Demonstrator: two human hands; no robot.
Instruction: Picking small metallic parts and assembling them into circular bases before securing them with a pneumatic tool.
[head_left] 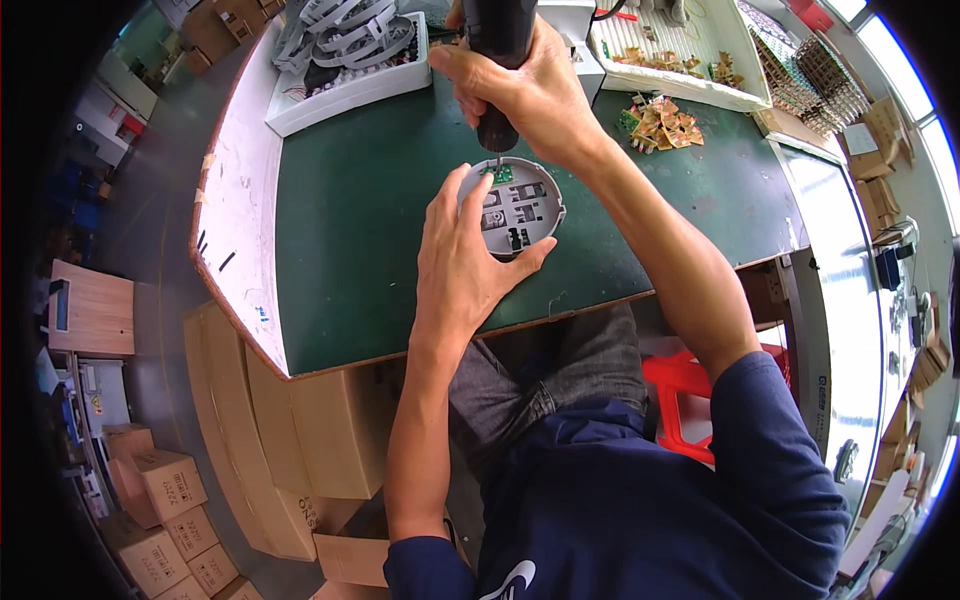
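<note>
On the green worktop lies a round grey plastic housing point(541, 184) with several cut-outs. My left hand point(455, 245) grips it from the left side, thumb at the near rim and fingers on the far-left rim. Inside its far edge sits a small green circuit board point(503, 175), partly covered by my fingertip. My right hand point(535, 95) is wrapped round a black electric screwdriver point(497, 128), held upright above the housing. The screwdriver's thin bit comes down at the circuit board; whether a screw is under it is too small to tell.
A white bin point(350, 95) of grey ring-shaped parts stands at the far left. Loose small brown boards point(664, 125) lie right of my right hand, before a white foam tray point(690, 82) of more parts. A white panel point(240, 230) edges the table's left side.
</note>
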